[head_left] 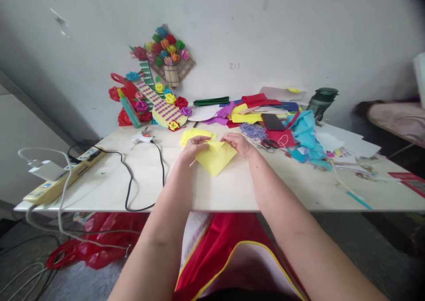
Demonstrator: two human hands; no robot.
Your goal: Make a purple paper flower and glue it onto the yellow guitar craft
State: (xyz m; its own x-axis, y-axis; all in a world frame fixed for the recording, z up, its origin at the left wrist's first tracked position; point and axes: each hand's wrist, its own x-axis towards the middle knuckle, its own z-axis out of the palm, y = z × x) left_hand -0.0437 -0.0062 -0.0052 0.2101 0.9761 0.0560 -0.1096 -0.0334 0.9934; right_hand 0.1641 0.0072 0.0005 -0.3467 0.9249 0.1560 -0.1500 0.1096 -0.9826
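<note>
A sheet of yellow crepe paper (214,160) hangs between my two hands, its lower corner pointing down toward me over the table. My left hand (195,148) pinches its upper left edge. The upper right edge is pinched in my right hand (238,144). Just behind my left hand lies more yellow paper (189,135), flat on the white table (226,194). The fingertips of both hands are partly covered by the paper.
Left, a power strip (71,175) and a glue gun (143,137) with a black cord. Behind stand a glue bottle (129,108) and paper-flower crafts (162,104). Right, purple yarn (253,131), scissors (270,144), a phone (272,121), blue paper (303,133) and a dark bottle (322,102).
</note>
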